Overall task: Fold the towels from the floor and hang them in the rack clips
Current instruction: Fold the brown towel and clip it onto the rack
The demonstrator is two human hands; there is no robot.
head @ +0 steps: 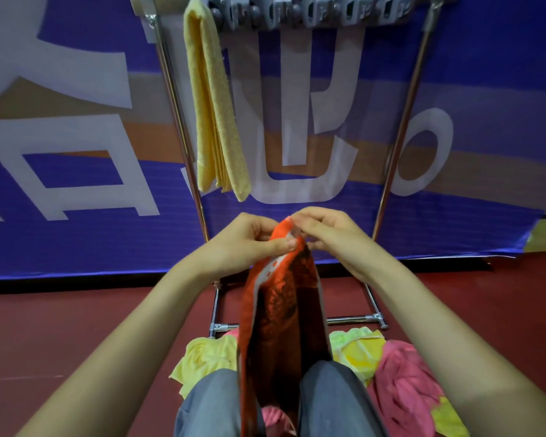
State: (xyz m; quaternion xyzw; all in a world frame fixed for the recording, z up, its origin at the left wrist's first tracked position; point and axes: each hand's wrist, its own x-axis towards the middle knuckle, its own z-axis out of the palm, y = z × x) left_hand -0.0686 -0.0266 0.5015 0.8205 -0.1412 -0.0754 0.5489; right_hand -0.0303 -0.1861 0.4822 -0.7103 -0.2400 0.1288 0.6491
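An orange-red towel (281,313) with a grey patterned edge hangs lengthwise between my knees. My left hand (249,241) pinches its top corner from the left. From the right, my right hand (325,234) pinches the same top edge, the two hands almost touching. A folded yellow towel (215,111) hangs from the leftmost clip of the metal rack (404,121). The grey clips (312,12) along the top bar to its right hold nothing. Crumpled yellow (202,357), pale green (353,342) and pink (404,373) towels lie on the floor by my legs.
A blue banner with white letters (76,152) hangs behind the rack. The rack's base bars (353,320) stand on the dark red floor (76,335) just ahead of the towel pile. My legs in grey trousers (328,402) fill the bottom centre.
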